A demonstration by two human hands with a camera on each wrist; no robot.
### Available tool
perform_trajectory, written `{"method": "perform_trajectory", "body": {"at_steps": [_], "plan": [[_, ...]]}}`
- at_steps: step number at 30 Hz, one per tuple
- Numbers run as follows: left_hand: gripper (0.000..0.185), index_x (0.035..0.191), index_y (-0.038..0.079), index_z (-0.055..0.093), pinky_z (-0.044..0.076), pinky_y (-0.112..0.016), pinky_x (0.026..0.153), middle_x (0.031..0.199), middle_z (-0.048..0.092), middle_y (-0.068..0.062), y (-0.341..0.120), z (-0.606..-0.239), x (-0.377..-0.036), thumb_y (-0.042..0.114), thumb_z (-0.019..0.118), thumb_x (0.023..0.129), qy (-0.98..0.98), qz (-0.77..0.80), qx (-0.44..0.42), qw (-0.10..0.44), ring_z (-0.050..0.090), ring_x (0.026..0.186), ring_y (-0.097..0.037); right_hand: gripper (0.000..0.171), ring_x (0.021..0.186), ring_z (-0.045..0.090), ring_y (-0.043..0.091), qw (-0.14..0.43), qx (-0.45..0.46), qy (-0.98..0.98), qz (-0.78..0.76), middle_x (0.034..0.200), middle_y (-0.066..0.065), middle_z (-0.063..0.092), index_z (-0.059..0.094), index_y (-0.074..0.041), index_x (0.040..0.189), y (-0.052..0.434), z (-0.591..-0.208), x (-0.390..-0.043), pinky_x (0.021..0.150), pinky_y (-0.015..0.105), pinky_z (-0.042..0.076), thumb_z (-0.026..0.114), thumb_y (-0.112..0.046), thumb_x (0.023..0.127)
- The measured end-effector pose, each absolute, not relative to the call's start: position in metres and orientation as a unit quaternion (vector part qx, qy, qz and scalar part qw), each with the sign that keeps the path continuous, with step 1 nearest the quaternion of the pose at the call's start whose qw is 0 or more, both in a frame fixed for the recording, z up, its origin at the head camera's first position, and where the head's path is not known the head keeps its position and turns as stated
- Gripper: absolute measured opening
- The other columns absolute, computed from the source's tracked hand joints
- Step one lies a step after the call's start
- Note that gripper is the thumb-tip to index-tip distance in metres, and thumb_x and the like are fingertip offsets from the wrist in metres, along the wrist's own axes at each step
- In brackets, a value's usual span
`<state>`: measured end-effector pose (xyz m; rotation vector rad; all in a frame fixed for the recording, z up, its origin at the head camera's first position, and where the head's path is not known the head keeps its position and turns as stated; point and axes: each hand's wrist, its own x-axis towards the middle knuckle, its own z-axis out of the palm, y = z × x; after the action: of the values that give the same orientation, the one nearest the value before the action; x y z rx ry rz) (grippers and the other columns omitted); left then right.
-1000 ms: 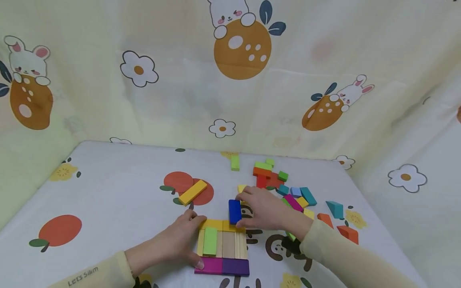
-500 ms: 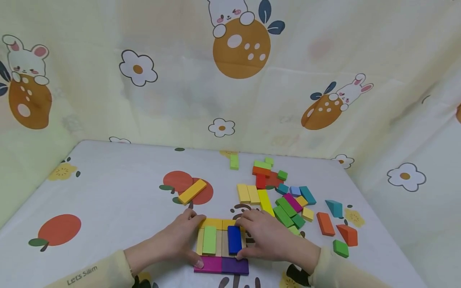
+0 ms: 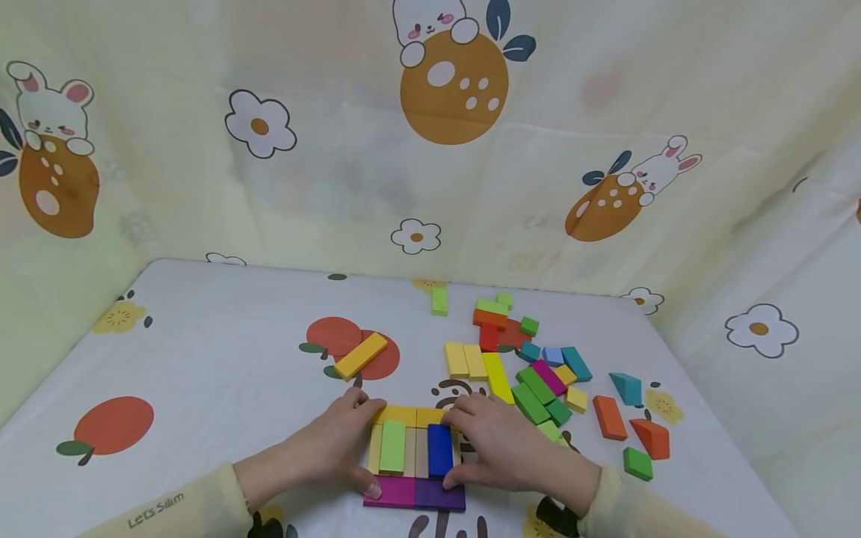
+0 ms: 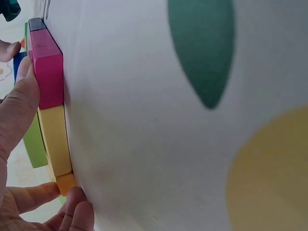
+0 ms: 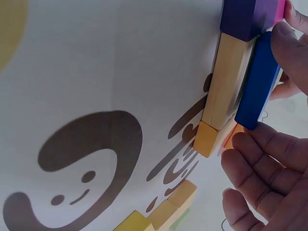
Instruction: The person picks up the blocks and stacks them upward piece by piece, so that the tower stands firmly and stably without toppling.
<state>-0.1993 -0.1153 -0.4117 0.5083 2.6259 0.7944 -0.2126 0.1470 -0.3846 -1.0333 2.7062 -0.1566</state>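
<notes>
A printed cloth wall [image 3: 430,149] with rabbits and flowers rises behind the worktop [image 3: 202,351], which is covered in a white cloth with fruit prints. Near the front edge lies a flat square of blocks [image 3: 415,457]: pale wooden pieces in the middle, a yellow row along the far side, a magenta block [image 3: 390,493] and a purple block [image 3: 440,495] along the near side. A green block [image 3: 393,447] lies on top of its left half and a blue block [image 3: 439,450] on top of its right half.

The left hand [image 3: 332,448] rests against the square's left edge, thumb at the magenta block and the fingers [image 4: 72,204] curled round the yellow far corner, so it grasps the square. The right hand [image 3: 501,444] pinches the blue block, thumb at its near end and fingers [image 5: 269,159] at its far end; the block lies flat on the wooden pieces.

To the right and farther away lies a loose heap of coloured blocks [image 3: 538,373]. A single yellow block [image 3: 361,356] lies to the far left of the square, on a red fruit print, and a small green block [image 3: 439,301] lies near the wall.
</notes>
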Motion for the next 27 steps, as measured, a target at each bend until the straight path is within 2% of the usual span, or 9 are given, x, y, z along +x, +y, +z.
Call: {"method": "perform_trajectory", "body": {"at_steps": [27], "plan": [[0.102,0.144,0.002,0.052,0.054,-0.051,0.105,0.13,0.051,-0.015,-0.1164,-0.4113,-0.2002,0.036,0.1,0.06,0.925,0.285,0.183,0.173,0.051,0.119,-0.027,0.074,0.116,0.059,0.018,0.12,-0.357,0.925,-0.054,0.126,0.001,0.066,0.066,-0.015,0.13,0.1477,-0.3874,-0.2126,0.101,0.044,0.056,0.074,-0.068,0.08]]}}
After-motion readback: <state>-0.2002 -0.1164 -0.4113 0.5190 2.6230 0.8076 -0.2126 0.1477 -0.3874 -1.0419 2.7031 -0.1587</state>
